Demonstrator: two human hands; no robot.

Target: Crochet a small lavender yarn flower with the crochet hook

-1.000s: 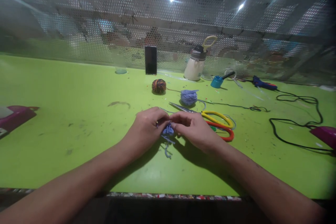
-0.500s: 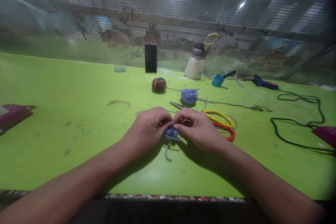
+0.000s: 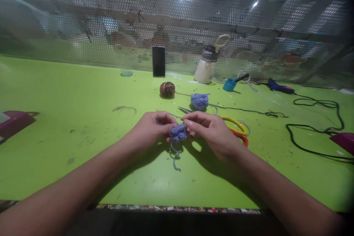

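A small bunched piece of purple yarn (image 3: 178, 132) is between my hands, just above the table, with a loose tail curling down from it. My left hand (image 3: 155, 127) pinches its left side between thumb and fingers. On the other side, my right hand (image 3: 208, 129) has thumb and forefinger closed at the upper right edge of the yarn piece. Beyond the hands sits a purple yarn ball (image 3: 199, 101). Scissors with yellow and red handles (image 3: 236, 125) lie partly hidden behind my right hand.
A multicoloured yarn ball (image 3: 167, 89), a dark phone (image 3: 158, 61) and a white bottle (image 3: 205, 70) stand farther back on the green table (image 3: 69, 92). To the right are a blue pot (image 3: 229, 85), a blue glue gun (image 3: 280, 87) and a black cord (image 3: 306, 151). A perforated metal panel (image 3: 177, 18) rises behind.
My hands have moved slightly apart, and the right hand has turned a little. More of the purple yarn piece shows now, lifted slightly and shifted left.
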